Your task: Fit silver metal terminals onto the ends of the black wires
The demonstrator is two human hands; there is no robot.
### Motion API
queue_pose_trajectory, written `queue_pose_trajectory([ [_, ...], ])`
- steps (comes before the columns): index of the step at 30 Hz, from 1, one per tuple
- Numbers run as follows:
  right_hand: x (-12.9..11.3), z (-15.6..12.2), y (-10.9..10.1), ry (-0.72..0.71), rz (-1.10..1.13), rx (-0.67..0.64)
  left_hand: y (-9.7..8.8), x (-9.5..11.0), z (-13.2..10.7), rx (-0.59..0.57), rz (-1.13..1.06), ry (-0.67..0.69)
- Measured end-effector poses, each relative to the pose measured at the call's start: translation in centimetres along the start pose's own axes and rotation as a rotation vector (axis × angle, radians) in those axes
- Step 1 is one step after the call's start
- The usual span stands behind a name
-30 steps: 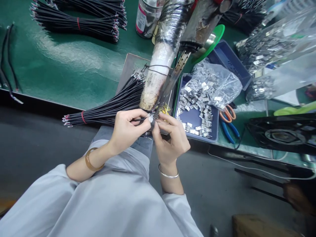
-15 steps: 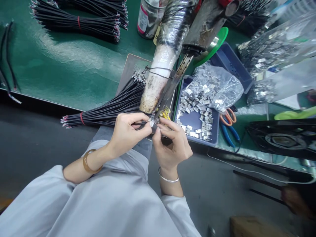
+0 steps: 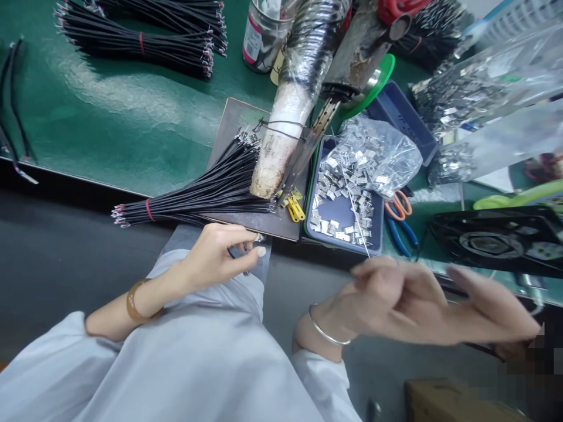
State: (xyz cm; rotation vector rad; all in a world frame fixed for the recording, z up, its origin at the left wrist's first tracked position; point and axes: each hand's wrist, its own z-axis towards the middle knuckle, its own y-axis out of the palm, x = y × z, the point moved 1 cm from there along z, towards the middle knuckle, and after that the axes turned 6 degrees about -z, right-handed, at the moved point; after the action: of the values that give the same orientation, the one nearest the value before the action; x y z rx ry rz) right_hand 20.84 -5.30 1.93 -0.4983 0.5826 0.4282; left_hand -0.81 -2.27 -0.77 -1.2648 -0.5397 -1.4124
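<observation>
My left hand (image 3: 220, 252) pinches a short black cable (image 3: 237, 252), with a small metallic end showing at the fingertips, below the board's front edge. My right hand (image 3: 391, 299) is away to the right, blurred, its fingers curled. A thin silvery solder wire (image 3: 355, 208) runs from its fingers up across the parts tray. Another person's hand (image 3: 488, 308) comes in from the right and overlaps my right hand; whether something passes between them is hidden. A soldering iron (image 3: 314, 138) points down over the board (image 3: 281, 225), beside a fanned bundle of black cables (image 3: 197, 193).
A blue tray (image 3: 343, 245) holds small metal connectors and a plastic bag (image 3: 396, 152). Orange-and-blue pliers (image 3: 401, 225) and a black fan (image 3: 497, 240) lie farther right. A white duct (image 3: 279, 132) stands beside the iron. Tied cable bundles (image 3: 141, 44) lie at the back left.
My hands have parted. The right swung right, away from the iron, drawing the wire with it; the left moved slightly down and left with the cable. Another person's hand has come in.
</observation>
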Motion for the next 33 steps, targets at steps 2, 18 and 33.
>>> queue_pose_trajectory([
  [2, 0.5, 0.7, -0.1, 0.043, -0.097, -0.174, -0.3, -0.3, -0.2, 0.079, 0.003, 0.032],
  [18, 6.8, 5.3, 4.5, -0.110, -0.537, -0.618, -0.1, -2.2, 2.3, 0.162, 0.302, 0.388],
  [33, -2.4, -3.0, 4.5, 0.166, 0.244, -0.431, 0.4, -0.4, 2.8, 0.050, -0.413, -0.263],
])
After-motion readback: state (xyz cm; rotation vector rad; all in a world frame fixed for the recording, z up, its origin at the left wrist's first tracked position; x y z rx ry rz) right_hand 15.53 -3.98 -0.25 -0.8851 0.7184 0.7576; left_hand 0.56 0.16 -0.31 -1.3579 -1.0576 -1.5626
